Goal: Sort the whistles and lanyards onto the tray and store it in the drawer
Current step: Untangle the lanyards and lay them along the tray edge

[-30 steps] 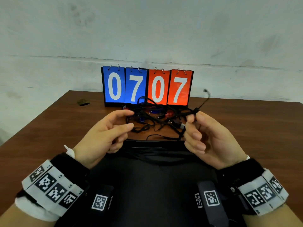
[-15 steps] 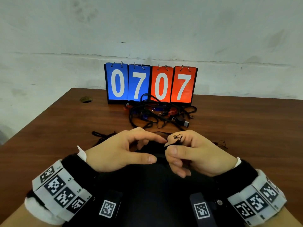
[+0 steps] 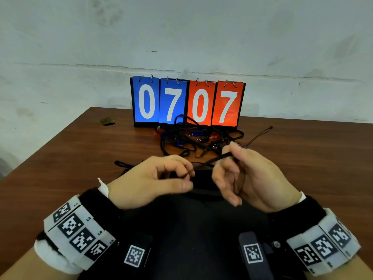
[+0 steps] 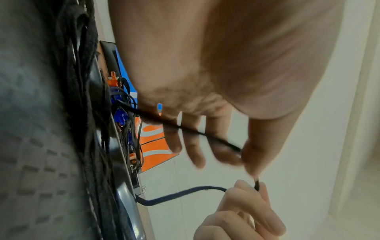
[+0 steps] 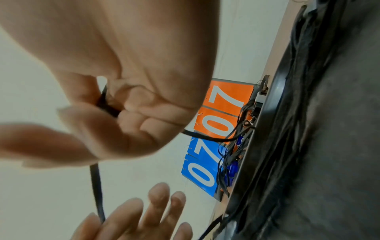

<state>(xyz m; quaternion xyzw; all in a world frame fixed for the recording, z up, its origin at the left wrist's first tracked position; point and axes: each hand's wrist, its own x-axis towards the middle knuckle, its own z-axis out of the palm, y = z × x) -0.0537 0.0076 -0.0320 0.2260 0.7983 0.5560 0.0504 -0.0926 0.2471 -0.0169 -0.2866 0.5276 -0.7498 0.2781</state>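
A tangled pile of black lanyards with blue and red whistles (image 3: 193, 138) lies in front of the scoreboard. The black tray (image 3: 191, 229) sits at the near edge, and several black lanyards (image 4: 82, 97) lie in its far end. My right hand (image 3: 228, 156) pinches a black lanyard strand (image 3: 214, 160) between thumb and forefinger, just above the tray's far rim. My left hand (image 3: 189, 178) pinches the same strand close beside it. In the left wrist view the strand (image 4: 205, 134) runs from the pile across my left fingers. Blue whistles (image 4: 118, 115) show in the pile.
A flip scoreboard (image 3: 187, 102) reading 07 07 stands at the back of the brown table (image 3: 60, 158). One loose black lanyard (image 3: 123, 164) lies left of the tray. A thin brown cord (image 3: 260, 134) trails right of the pile. A cable hole (image 3: 108, 121) is at the far left.
Both hands came down from the pile to the tray's far rim with a lanyard. The right hand has since risen a little, pulling a strand up between the two hands.
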